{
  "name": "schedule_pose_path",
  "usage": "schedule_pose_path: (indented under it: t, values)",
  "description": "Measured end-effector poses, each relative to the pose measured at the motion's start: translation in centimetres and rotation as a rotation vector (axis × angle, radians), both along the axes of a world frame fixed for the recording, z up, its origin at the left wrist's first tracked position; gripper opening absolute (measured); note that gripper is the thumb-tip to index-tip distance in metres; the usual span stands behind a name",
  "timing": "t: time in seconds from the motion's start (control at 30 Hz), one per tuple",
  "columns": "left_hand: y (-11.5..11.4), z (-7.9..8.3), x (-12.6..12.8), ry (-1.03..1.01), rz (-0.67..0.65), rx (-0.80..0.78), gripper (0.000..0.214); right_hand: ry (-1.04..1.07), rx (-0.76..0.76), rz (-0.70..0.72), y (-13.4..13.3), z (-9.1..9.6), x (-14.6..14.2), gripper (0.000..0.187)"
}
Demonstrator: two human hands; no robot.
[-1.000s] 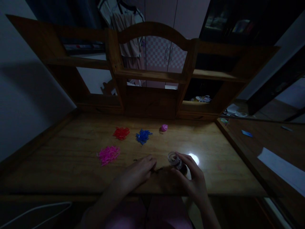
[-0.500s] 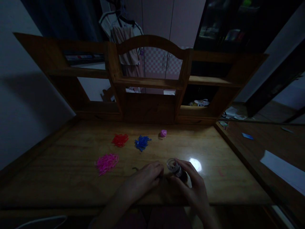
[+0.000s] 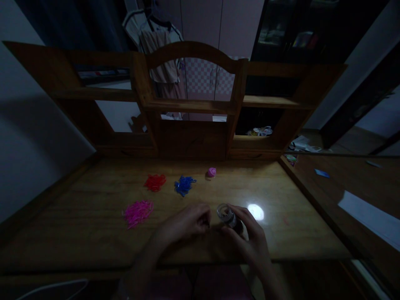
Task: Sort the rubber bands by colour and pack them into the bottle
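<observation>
**Two hands meeting over a small clear jar [image 3: 226, 213] near the desk's front edge**

Both hands are working close to the near edge of the wooden desk [image 3: 93, 221], a little right of its middle. The right hand [image 3: 251, 239] is wrapping its fingers round the jar and tilting it, so that the open mouth is facing up and towards the left. The left hand [image 3: 187, 223] is curling in just beside that mouth with its fingertips bunched together. The dim light is hiding whether anything is pinched between them.

Bare wood is lying open to the left of the hands as far as the pale wall [image 3: 31, 146], and to the right as far as the desk's right edge, where a bright glare [image 3: 255, 211] is sitting just beyond the right hand. Behind the hands, the desk is running back to a wooden hutch [image 3: 190, 137], which is closing off the far edge with its shelves and arched top.

Three loose heaps of small bands are lying between the hands and the hutch. A pink pile [image 3: 137, 211] is sitting well to the left of the left hand, while a red pile [image 3: 154, 182] and a blue pile [image 3: 184, 185] are lying side by side farther back. A small pink cap [image 3: 211, 172] is resting behind the jar, near the blue pile. None of these is touching the hands.

Past the right edge, a darker side surface [image 3: 343, 183] is carrying a white sheet [image 3: 368, 218].
</observation>
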State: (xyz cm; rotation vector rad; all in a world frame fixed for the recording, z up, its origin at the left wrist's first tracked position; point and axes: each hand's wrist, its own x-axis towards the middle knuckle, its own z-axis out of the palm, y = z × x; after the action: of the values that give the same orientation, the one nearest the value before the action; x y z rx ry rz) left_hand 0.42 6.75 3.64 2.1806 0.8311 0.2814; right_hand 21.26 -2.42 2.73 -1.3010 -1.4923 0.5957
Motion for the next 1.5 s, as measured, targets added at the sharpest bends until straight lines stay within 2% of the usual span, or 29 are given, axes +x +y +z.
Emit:
schedule_pose_path:
  t: [0.07, 0.17, 0.3, 0.4, 0.57, 0.83, 0.93, 1.0, 1.03, 1.13, 1.2, 1.27, 1.33, 1.4, 1.5]
  values:
    - [0.8, 1.6, -0.4, -0.136, 0.014, -0.048, 0.018, 0.003, -0.003, 0.004, 0.0, 0.0, -0.1, 0.046]
    - [1.0, 4.2, -0.1, -0.336, 0.059, 0.01, 0.016, 0.002, 0.005, 0.019, 0.1, -0.2, -0.4, 0.045]
    - [0.2, 6.4, 1.5, -0.338, 0.032, 0.16, 0.007, -0.009, 0.038, 0.025, 0.4, -0.5, -0.6, 0.044]
    - [-0.4, 7.1, 2.3, -0.239, -0.007, 0.236, 0.006, -0.017, 0.048, 0.015, 0.4, -0.4, -0.5, 0.044]
    - [-1.1, 7.7, 2.2, -0.179, -0.005, 0.265, 0.004, -0.01, 0.033, 0.021, 0.4, -0.2, -0.5, 0.046]
    - [-1.5, 8.0, 2.1, -0.337, 0.076, 0.285, 0.007, 0.015, -0.021, 0.001, 0.3, 0.0, -0.4, 0.044]
    - [-1.2, 7.5, 2.0, -0.394, 0.258, 0.302, 0.004, 0.013, -0.028, -0.017, 0.1, 0.2, 0.0, 0.044]
    - [-1.2, 6.5, 2.0, -0.338, 0.371, 0.262, 0.006, 0.009, -0.026, -0.06, -0.1, 0.1, 0.4, 0.043]
    - [-1.2, 5.6, 2.1, -0.283, 0.387, 0.224, 0.007, 0.006, -0.021, -0.09, -0.1, 0.0, 0.6, 0.043]
    - [-2.0, 2.4, 2.7, -0.114, 0.241, 0.111, 0.005, 0.012, 0.001, -0.175, -0.1, -0.4, 1.3, 0.043]
    - [-2.8, 0.2, 3.2, -0.051, 0.144, 0.123, 0.013, 0.032, 0.008, -0.215, 0.0, -0.6, 1.6, 0.044]
    - [-3.6, -1.3, 3.7, 0.004, 0.14, 0.176, 0.014, 0.046, 0.007, -0.234, 0.0, -0.8, 1.8, 0.045]
    - [-4.3, -2.0, 3.9, 0.056, 0.143, 0.217, 0.014, 0.046, 0.004, -0.238, -0.1, -0.9, 1.9, 0.045]
    - [-4.8, -1.8, 3.6, 0.098, 0.158, 0.244, 0.016, 0.034, 0.0, -0.24, -0.2, -1.0, 1.9, 0.045]
    - [-4.9, -1.1, 1.8, 0.139, 0.298, 0.265, 0.015, 0.022, -0.012, -0.248, -0.3, -1.2, 1.9, 0.047]
